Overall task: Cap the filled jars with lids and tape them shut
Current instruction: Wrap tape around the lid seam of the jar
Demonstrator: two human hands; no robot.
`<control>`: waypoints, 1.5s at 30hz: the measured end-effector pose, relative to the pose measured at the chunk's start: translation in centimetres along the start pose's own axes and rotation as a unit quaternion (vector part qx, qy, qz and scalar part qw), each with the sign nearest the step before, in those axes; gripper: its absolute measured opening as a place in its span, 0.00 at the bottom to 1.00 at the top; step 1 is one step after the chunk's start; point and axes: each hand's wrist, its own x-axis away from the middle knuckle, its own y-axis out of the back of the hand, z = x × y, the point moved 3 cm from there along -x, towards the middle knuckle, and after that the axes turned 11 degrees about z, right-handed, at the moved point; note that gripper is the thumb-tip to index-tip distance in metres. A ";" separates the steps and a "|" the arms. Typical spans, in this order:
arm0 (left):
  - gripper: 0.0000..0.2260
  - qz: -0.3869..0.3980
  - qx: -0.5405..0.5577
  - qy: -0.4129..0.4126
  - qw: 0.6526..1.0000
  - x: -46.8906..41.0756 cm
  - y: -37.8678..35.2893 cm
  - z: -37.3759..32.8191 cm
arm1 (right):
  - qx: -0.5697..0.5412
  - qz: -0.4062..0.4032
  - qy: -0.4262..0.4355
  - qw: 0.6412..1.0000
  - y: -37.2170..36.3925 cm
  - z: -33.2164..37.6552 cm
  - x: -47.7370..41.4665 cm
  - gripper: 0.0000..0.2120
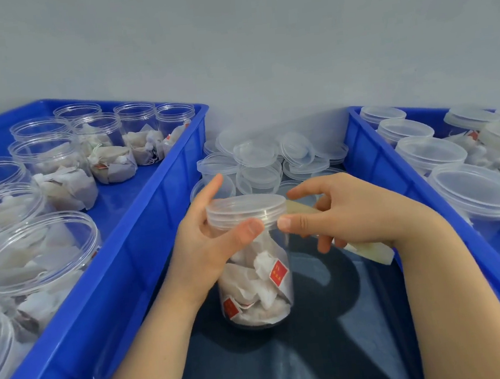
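A clear plastic jar [256,283] filled with white sachets bearing red labels stands on the dark table in the middle. A clear lid [246,209] sits on its top. My left hand [207,239] grips the jar just under the lid, thumb across the front. My right hand [345,210] holds a roll of clear tape [370,251] to the right of the jar, and its thumb presses at the lid's right edge. The tape strip itself is too clear to make out.
A blue crate [144,248] on the left holds several open filled jars [54,168]. A blue crate [371,159] on the right holds several capped jars [475,192]. Loose clear lids [257,155] are piled behind the jar, against the grey wall.
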 end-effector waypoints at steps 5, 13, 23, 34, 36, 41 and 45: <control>0.48 -0.039 -0.073 0.012 0.996 0.0 -0.2 -0.2 | 0.062 -0.044 -0.012 0.997 -0.4 1.0 0.1 0.37; 0.49 -0.147 -0.076 0.025 0.986 -0.1 0.0 0.3 | 0.085 0.009 0.050 0.995 -1.0 1.8 0.1 0.24; 0.41 -0.091 0.007 0.028 0.995 -0.2 0.7 -0.1 | 0.015 -0.053 0.053 0.997 0.3 1.0 0.5 0.27; 0.37 0.008 0.099 0.062 0.993 -0.1 0.6 0.7 | 0.018 -0.055 0.036 0.998 -0.4 0.6 -0.5 0.47; 0.45 0.021 0.098 0.065 0.993 -0.2 0.7 0.9 | 0.025 -0.040 0.034 0.998 -0.6 0.7 -0.6 0.48; 0.51 0.066 0.078 0.086 0.991 -0.2 0.4 0.7 | 0.038 -0.029 0.010 0.999 -0.4 0.4 -0.1 0.53; 0.45 0.024 0.043 0.078 0.996 -0.3 0.2 0.3 | 0.049 -0.028 0.000 0.998 -0.3 0.7 0.1 0.52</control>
